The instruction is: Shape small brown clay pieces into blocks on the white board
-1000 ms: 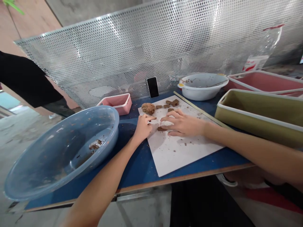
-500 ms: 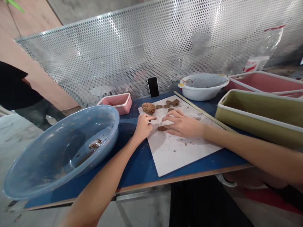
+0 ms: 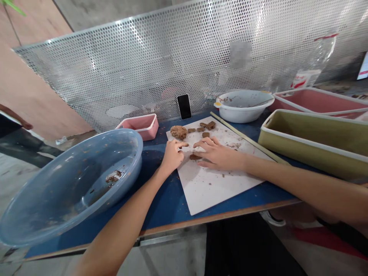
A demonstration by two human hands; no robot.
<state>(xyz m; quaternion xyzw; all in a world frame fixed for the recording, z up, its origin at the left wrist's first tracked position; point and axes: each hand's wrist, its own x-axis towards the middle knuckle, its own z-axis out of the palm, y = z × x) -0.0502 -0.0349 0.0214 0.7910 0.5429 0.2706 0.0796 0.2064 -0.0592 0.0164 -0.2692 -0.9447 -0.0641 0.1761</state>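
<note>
On a white board point(image 3: 198, 191), my right hand point(image 3: 217, 155) lies palm down with its fingers spread. Its fingertips touch or partly cover a flat, dark brown clay piece point(image 3: 194, 157). Just to the left, at the board's edge, my left hand point(image 3: 172, 155) is mostly curled, its index finger pointing right. A small dark bit seems to be under that finger, too small to name. Beyond the hands sit a rough brown lump of clay point(image 3: 178, 132) and several small clay blocks point(image 3: 206, 135). Crumbs are scattered over the board.
A large blue basin point(image 3: 71, 184) with wet brown residue stands at left. Behind are a small pink tub point(image 3: 146, 128), an upright phone point(image 3: 184, 106) and a white basin point(image 3: 244, 109). A pale stick point(image 3: 247, 137), a green planter point(image 3: 310, 134) and a pink planter point(image 3: 319, 100) lie right.
The whole view has shifted slightly. Both hands keep nearly the same pose over the board. At far left, the person in dark clothes has moved, and a hand now shows there.
</note>
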